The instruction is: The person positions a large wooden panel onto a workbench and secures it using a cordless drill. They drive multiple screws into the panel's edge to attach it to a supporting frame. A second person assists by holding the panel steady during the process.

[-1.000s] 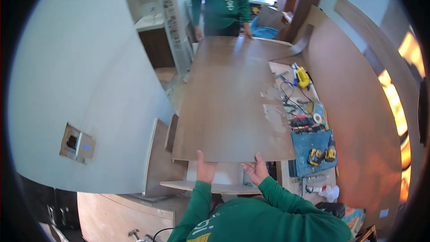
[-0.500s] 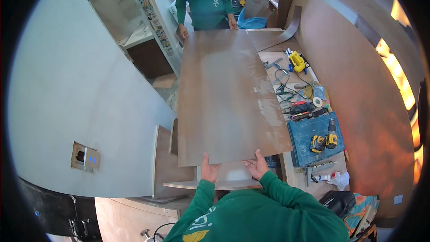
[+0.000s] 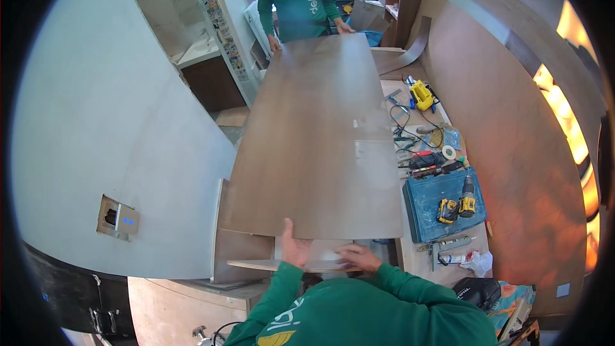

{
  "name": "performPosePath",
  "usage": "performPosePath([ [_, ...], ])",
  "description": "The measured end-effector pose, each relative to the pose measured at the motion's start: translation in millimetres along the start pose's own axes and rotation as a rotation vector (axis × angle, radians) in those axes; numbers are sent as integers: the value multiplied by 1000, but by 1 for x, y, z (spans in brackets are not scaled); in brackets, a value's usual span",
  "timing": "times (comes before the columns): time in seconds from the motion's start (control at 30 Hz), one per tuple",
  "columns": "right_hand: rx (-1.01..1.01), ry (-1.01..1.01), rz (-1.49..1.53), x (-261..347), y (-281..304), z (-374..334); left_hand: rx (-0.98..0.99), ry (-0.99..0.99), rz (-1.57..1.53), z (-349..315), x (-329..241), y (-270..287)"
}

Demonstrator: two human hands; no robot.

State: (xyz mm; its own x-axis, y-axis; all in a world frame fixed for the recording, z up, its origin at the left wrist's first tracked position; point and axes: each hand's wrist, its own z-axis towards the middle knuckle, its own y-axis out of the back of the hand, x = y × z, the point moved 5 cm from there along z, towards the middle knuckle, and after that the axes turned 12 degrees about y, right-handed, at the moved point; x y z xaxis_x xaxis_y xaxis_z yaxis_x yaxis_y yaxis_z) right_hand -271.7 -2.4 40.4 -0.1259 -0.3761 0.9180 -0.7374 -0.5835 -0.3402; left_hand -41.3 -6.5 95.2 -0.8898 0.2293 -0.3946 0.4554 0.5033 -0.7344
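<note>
A large, thin brown sheet (image 3: 314, 147) with a glossy surface stretches away from me. At its near edge, my left hand (image 3: 295, 247) has the thumb up over the sheet and the fingers underneath. Just below the same edge is my right hand (image 3: 360, 258), off the sheet, its fingers loosely bent and apart with nothing visible in them. A co-worker in a green long-sleeved shirt (image 3: 296, 3) grips the two far corners. Below my hands lies the curved edge of a pale wooden board (image 3: 256, 263), partly hidden by my left arm.
To the right, a bench carries a blue tool case (image 3: 419, 192) with a yellow drill (image 3: 467, 198) on it, a yellow power tool (image 3: 423, 96), cables and sealant tubes. A tall curved brown panel (image 3: 512, 154) stands behind them. A white wall (image 3: 128, 122) rises on the left.
The sheet's near end has swung left, and its far end has shifted slightly right. My right hand has come off the near edge and moved lower. My left hand stays at the edge.
</note>
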Motion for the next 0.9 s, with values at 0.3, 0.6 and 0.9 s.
performPosePath([
  [0.3, -179, 363, 686, 174, 145, 139, -222, -288, 70, -58, -107, 13],
  [0.6, -476, 389, 347, 198, 144, 199, -163, -301, 55, -49, -163, 45],
  [0.9, -495, 487, 218, 264, 93, 133, -157, -187, 13, -11, -160, 72],
])
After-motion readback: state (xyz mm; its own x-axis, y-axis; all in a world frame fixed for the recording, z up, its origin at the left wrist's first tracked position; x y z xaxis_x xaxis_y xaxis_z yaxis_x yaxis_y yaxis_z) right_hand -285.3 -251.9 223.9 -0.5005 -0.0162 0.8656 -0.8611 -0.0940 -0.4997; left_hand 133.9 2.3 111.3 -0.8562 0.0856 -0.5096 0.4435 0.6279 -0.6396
